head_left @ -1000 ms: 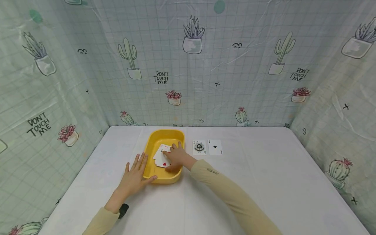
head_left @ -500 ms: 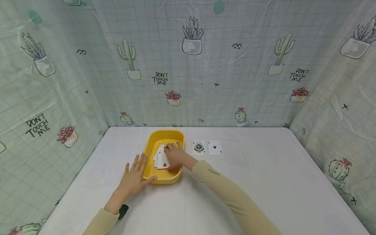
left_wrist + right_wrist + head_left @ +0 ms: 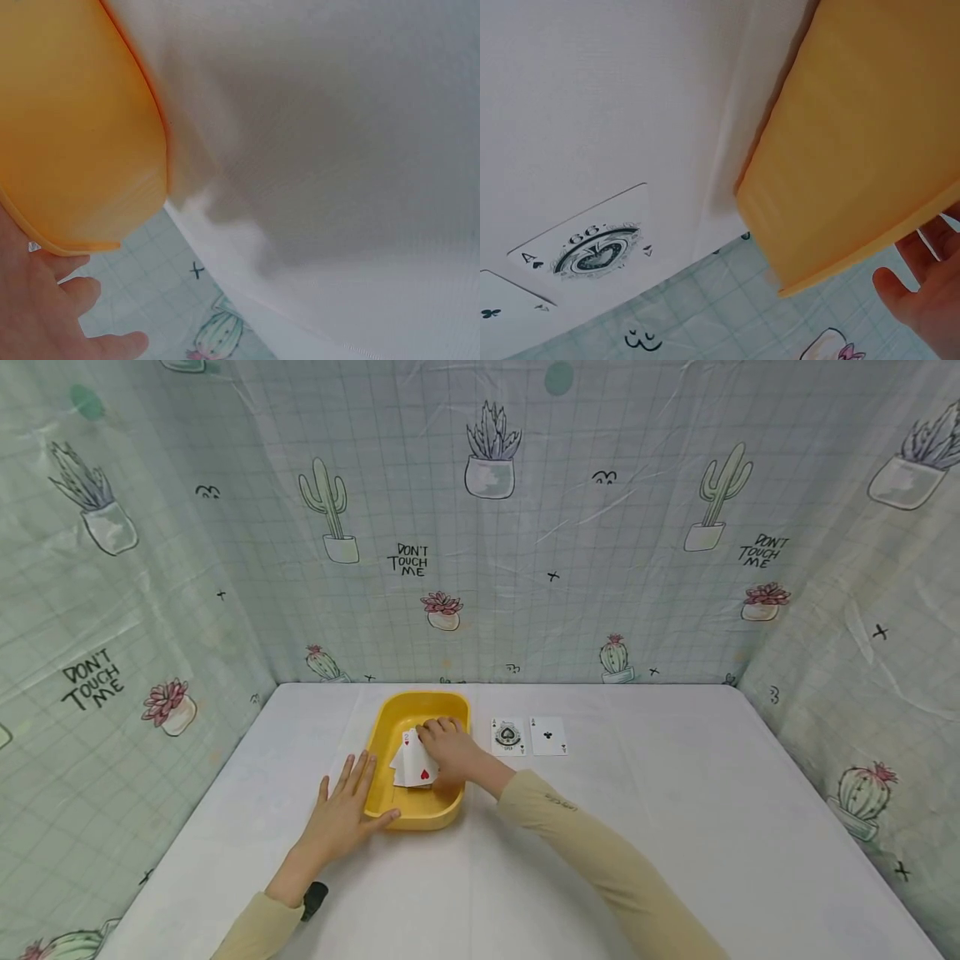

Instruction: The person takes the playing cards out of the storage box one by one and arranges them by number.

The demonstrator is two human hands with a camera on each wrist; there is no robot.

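- Head: I see the left hand (image 3: pixel 341 816), fingers spread, at the rim of the yellow tray (image 3: pixel 423 822); the right hand (image 3: pixel 454 753) bends over the cards (image 3: pixel 417 765) inside, and I can't tell whether it pinches any.
- Left wrist: the tray's outer wall hides those cards from me.
- Right wrist: I read "66" on the spade ace (image 3: pixel 585 241), lying on the surface (image 3: pixel 592 112) beside a club card (image 3: pixel 508 306).

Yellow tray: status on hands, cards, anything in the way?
Left hand spread at yellow tray rim. Right hand at cards inside, grip unclear. Heart card face up. Right hand partly blocks view.
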